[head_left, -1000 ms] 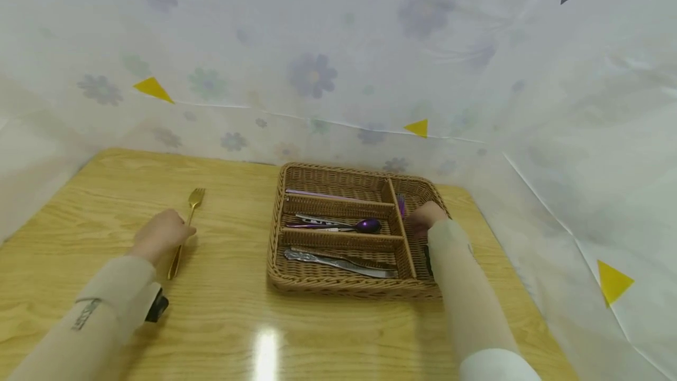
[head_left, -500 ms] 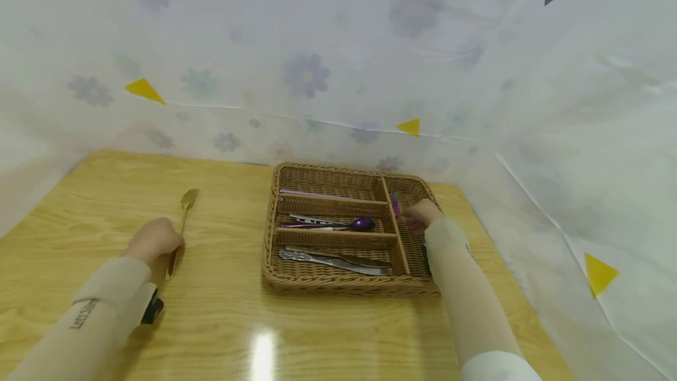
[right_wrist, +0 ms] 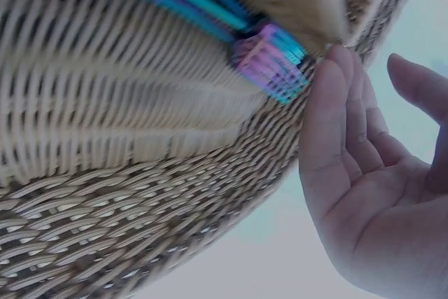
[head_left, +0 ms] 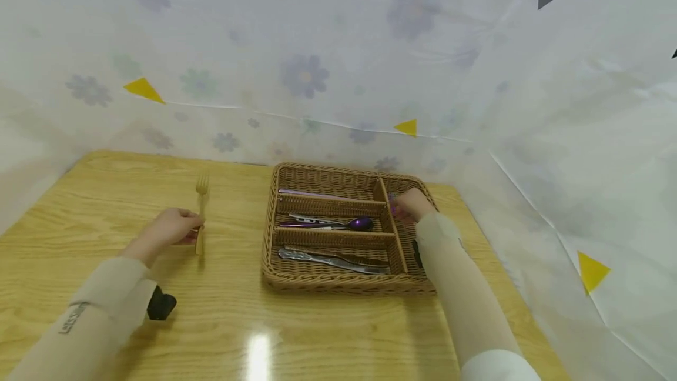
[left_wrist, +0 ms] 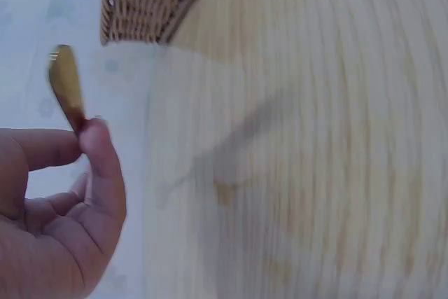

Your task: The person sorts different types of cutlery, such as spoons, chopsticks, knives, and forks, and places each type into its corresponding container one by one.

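Pinching a gold fork (head_left: 200, 210) in the left hand (head_left: 170, 230); reaching into a wicker tray (head_left: 338, 283) with the right hand (head_left: 408, 206).

Lifting the fork by its handle, tines pointing away, off the wooden surface (head_left: 222, 322) left of the tray. Resting relaxed, open right fingers (right_wrist: 329, 124) beside an iridescent purple utensil (right_wrist: 269, 61) in the tray's right-hand compartment, holding nothing.

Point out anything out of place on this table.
The gold fork is the odd one out: it sits outside the wicker cutlery tray, over bare wood to its left, pinched by the left hand. The other cutlery lies in the tray's compartments. The right hand is open at the rightmost compartment.
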Tool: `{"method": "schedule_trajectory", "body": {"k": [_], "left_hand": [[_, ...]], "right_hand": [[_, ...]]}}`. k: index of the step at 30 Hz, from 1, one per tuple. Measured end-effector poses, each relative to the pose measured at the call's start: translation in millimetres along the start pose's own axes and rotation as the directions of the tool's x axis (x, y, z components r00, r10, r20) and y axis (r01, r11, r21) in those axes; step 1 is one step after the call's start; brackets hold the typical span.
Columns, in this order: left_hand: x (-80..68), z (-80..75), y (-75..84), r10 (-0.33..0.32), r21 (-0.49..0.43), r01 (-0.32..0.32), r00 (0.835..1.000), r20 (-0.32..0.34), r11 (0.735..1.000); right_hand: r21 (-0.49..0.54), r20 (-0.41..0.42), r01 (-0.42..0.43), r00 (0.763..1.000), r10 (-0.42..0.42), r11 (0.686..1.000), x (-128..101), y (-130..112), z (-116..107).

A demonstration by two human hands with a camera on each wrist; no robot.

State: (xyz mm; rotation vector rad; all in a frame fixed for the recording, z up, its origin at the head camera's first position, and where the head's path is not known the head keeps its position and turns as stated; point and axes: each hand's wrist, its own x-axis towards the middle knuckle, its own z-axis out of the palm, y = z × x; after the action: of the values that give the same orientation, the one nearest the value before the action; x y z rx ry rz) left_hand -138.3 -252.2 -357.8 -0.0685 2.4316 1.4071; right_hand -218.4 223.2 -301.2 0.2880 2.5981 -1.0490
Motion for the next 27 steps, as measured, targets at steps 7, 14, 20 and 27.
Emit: {"method": "schedule_trajectory", "body": {"k": [7, 14, 20, 27], "left_hand": [[-7.5, 18.4, 38.5, 0.009, -0.100, -0.007, 1.000, 0.016, 0.995], [-13.9, 33.8, 62.9, 0.055, -0.096, -0.051, 0.998, 0.042, 0.994], [-10.8, 48.3, 72.7, 0.083, -0.096, -0.078, 0.995, 0.054, 0.992], [-6.7, 68.4, 89.8, 0.107, -0.126, -0.099, 0.993, 0.053, 0.987]], "right_hand": [[0.026, -0.018, 0.059, 0.998, -0.059, 0.998, -6.1, -20.9, 4.5], [0.056, 0.036, 0.108, 0.993, -0.110, 0.993, -10.9, -44.5, 13.0], [0.126, 0.089, 0.122, 0.987, -0.134, 0.984, -13.1, -62.1, 25.4], [0.135, 0.142, 0.126, 0.979, -0.145, 0.983, -15.1, -76.1, 42.7]]}}
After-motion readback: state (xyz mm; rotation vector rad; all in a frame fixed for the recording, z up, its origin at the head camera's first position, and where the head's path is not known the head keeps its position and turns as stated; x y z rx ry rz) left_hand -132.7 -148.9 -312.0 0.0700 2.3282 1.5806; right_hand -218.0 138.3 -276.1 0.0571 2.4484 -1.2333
